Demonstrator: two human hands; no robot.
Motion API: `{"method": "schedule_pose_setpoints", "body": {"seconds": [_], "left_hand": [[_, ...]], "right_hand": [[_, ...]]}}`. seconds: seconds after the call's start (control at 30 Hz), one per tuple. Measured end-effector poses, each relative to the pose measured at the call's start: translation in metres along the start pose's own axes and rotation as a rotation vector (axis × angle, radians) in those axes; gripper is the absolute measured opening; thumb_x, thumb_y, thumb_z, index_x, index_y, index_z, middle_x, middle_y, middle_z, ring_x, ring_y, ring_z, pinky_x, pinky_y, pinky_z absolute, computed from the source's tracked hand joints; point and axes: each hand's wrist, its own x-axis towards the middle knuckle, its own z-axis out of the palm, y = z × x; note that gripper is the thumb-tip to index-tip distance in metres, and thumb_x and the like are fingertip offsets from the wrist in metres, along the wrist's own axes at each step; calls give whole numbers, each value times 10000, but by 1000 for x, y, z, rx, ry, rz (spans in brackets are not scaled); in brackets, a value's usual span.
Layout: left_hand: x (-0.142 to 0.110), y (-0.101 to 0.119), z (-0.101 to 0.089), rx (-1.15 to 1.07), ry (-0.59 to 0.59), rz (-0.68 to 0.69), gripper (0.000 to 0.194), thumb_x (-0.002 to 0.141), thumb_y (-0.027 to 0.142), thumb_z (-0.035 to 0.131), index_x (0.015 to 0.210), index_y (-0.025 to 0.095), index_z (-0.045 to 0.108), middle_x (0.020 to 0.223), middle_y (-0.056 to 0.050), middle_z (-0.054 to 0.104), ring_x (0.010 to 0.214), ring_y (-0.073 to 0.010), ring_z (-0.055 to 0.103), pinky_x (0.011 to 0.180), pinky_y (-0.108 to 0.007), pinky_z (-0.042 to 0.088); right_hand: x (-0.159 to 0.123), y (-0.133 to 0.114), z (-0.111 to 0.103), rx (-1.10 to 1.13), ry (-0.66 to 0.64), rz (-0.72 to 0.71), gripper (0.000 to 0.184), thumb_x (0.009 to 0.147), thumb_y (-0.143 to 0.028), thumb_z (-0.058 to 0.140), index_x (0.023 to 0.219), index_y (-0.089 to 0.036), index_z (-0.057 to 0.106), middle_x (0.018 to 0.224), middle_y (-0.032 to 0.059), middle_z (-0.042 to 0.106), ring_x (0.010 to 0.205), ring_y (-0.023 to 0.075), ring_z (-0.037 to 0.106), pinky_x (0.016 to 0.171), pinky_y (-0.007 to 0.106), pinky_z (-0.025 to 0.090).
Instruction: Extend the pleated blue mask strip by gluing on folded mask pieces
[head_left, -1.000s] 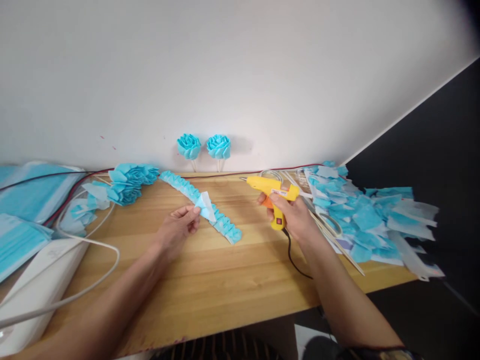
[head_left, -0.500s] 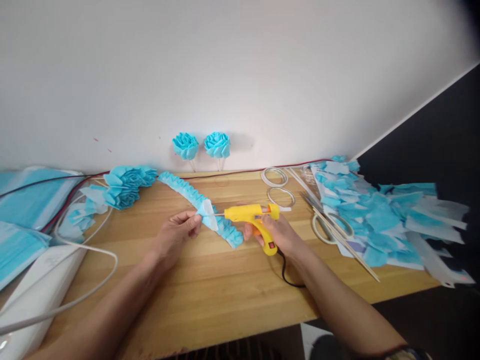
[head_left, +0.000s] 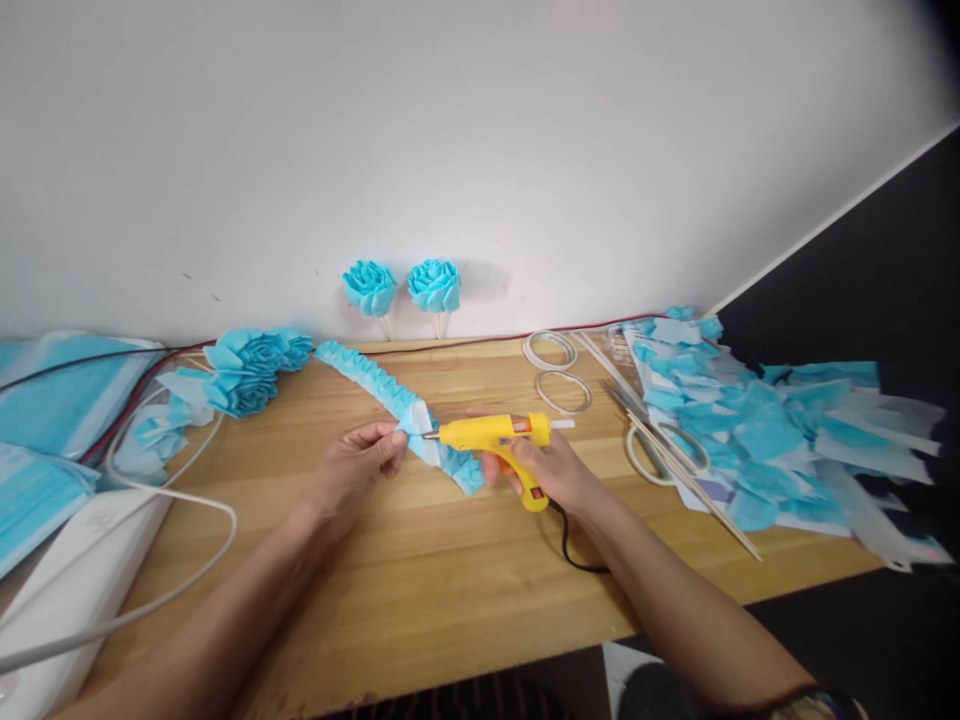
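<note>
My left hand (head_left: 367, 455) pinches a small blue-and-white fabric petal (head_left: 417, 428) between thumb and fingers. Wrapped round the handle of a yellow hot glue gun (head_left: 487, 433) is my right hand (head_left: 544, 468). The gun's metal nozzle points left and reaches the petal; whether it touches cannot be told. A white glue stick pokes out of the gun's back end. Beneath the petal, a long ruffled blue strip (head_left: 367, 375) lies slantwise on the wooden table (head_left: 420, 600), partly hidden by the petal and gun.
Two blue fabric flowers (head_left: 435, 287) on sticks lean against the wall. More flowers (head_left: 247, 370), blue sheets (head_left: 67, 390) and a white cable (head_left: 229, 520) lie left. At right are tape rolls (head_left: 562, 393), scissors (head_left: 649, 450), wooden sticks (head_left: 712, 505) and a heap of blue pieces (head_left: 757, 430).
The glue gun in my right hand has shifted slightly left and tilted, its nozzle now farther over the petal. My left hand stays nearly still, holding the petal.
</note>
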Motion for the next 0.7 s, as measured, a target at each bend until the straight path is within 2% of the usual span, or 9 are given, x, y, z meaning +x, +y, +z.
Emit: {"method": "schedule_pose_setpoints", "body": {"seconds": [0.23, 0.4, 0.53, 0.7], "left_hand": [[1, -1, 1, 8, 0, 0, 402, 584, 523, 865, 602, 169, 678, 527, 23, 557, 531, -83, 420, 529, -204, 331], [1, 0, 0, 9, -16, -2, 417, 599, 530, 857, 601, 160, 664, 528, 21, 570, 522, -78, 426, 525, -198, 337], [3, -1, -1, -62, -4, -8, 413, 595, 511, 869, 604, 163, 647, 529, 25, 576, 518, -77, 442, 520, -192, 346], [5, -1, -2, -121, 40, -20, 429, 572, 503, 884, 592, 160, 626, 527, 25, 571, 512, -75, 447, 501, -190, 342]], "right_hand": [[-1, 4, -1, -34, 2, 30, 671, 858, -657, 531, 1294, -150, 592, 665, 15, 614, 485, 95, 438, 415, 218, 346], [-2, 1, 0, -75, 0, 28, 635, 849, -651, 547, 1205, -136, 653, 638, 8, 584, 505, 93, 455, 436, 212, 353], [-6, 1, -2, -77, -2, 24, 599, 849, -580, 603, 1263, -148, 627, 660, 6, 583, 533, 93, 461, 464, 211, 366], [-8, 7, -7, -65, 4, -27, 655, 842, -624, 587, 1296, -151, 610, 730, 40, 625, 551, 108, 466, 469, 233, 382]]}}
